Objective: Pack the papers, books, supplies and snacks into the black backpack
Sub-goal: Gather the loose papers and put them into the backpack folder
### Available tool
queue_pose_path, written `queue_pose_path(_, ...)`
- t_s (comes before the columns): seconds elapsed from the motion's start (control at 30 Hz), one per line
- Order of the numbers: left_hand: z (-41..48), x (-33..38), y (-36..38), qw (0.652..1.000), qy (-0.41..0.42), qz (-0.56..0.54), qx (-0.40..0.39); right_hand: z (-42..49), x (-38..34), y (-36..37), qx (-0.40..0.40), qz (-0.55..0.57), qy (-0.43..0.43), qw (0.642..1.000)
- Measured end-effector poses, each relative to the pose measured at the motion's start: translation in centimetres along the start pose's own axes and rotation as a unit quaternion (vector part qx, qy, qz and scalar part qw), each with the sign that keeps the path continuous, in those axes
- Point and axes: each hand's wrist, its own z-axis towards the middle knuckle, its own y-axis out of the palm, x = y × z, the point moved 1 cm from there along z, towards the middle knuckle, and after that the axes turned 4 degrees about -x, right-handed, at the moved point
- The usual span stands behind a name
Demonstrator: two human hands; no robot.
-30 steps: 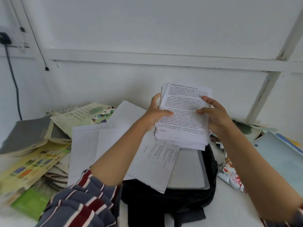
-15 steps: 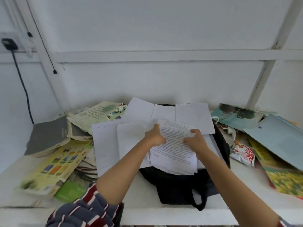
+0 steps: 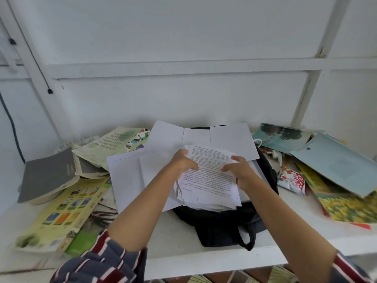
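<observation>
With left hand (image 3: 183, 165) and right hand (image 3: 243, 173) gripping the paper stack (image 3: 208, 182) at its edges, square sheets and lower into black backpack (image 3: 220, 223) beneath the hands.

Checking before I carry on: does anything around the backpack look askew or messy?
Yes. The printed stack gripped by left hand and right hand over the black backpack is ragged, lower edges uneven. Loose white sheets lie splayed across it.
</observation>
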Motion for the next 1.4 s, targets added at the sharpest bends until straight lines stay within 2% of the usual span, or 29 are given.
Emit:
queue_pose_path(0.17, 0.3, 2.3, -0.9, 0.998, 0.045, -0.029, 0.023, 0.5, -1.8, -0.1, -0.020, 0.024, -0.029, 0.999)
queue_pose_path(0.3, 0.8, 5.6, -1.2, 0.991, 0.113, -0.067, 0.028, 0.9, -5.6, -1.0, -0.016, -0.018, -0.108, 0.994)
queue_pose_path(0.43, 2.0, 8.5, 0.4, 0.968, 0.190, -0.162, -0.001, 2.0, -9.6, -2.8, 0.007, -0.066, -0.217, 0.974)
queue_pose_path(0.6, 6.7, 9.5, 3.6, 0.960, 0.190, -0.205, -0.018, 5.9, -11.7, -5.9, 0.043, -0.175, -0.283, 0.942)
queue_pose_path(0.67, 9.2, 9.0, 4.8, 0.966, 0.170, -0.192, -0.016, 7.7, -11.6, -7.2, 0.048, -0.202, -0.276, 0.939)
queue_pose_path(0.77, 12.7, 7.6, 6.2, 0.980, 0.121, -0.157, 0.002, 10.4, -10.9, -8.7, 0.014, -0.190, -0.222, 0.956)
queue_pose_path(0.9, 15.5, 5.7, 7.6, 0.997, 0.055, -0.036, 0.030, 13.4, -9.5, -9.7, -0.029, -0.249, -0.157, 0.955)
queue_pose_path(1.0, 16.6, 5.0, 8.4, 0.997, 0.004, 0.055, 0.048, 14.8, -9.0, -10.1, -0.042, -0.252, -0.111, 0.960)
queue_pose_path(1.13, 16.7, 5.4, 9.0, 0.990, -0.015, 0.129, 0.059, 16.0, -9.2, -10.1, -0.035, -0.256, -0.095, 0.961)
queue_pose_path(1.27, 16.7, 5.4, 9.1, 0.984, -0.027, 0.160, 0.074, 16.4, -9.5, -9.6, -0.046, -0.228, -0.078, 0.969)
queue_pose_path(1.4, 16.4, 5.2, 8.6, 0.993, -0.006, 0.101, 0.066, 15.9, -9.7, -9.0, -0.053, -0.172, -0.084, 0.980)
